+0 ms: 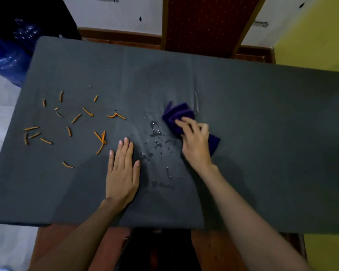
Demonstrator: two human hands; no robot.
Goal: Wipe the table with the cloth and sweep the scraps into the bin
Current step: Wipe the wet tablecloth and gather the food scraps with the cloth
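A purple cloth lies crumpled on the dark grey table, right of centre. My right hand presses on it and grips its near part. Spilled water drops glisten just left of the cloth, running toward the near edge. Several orange scraps are scattered over the table's left half. My left hand rests flat on the table, fingers together, between the scraps and the water. No bin is in view.
A red panelled door stands behind the table's far edge. Blue plastic bottles sit on the floor at the far left corner. A yellow wall is at the right. White floor tiles show along the left side.
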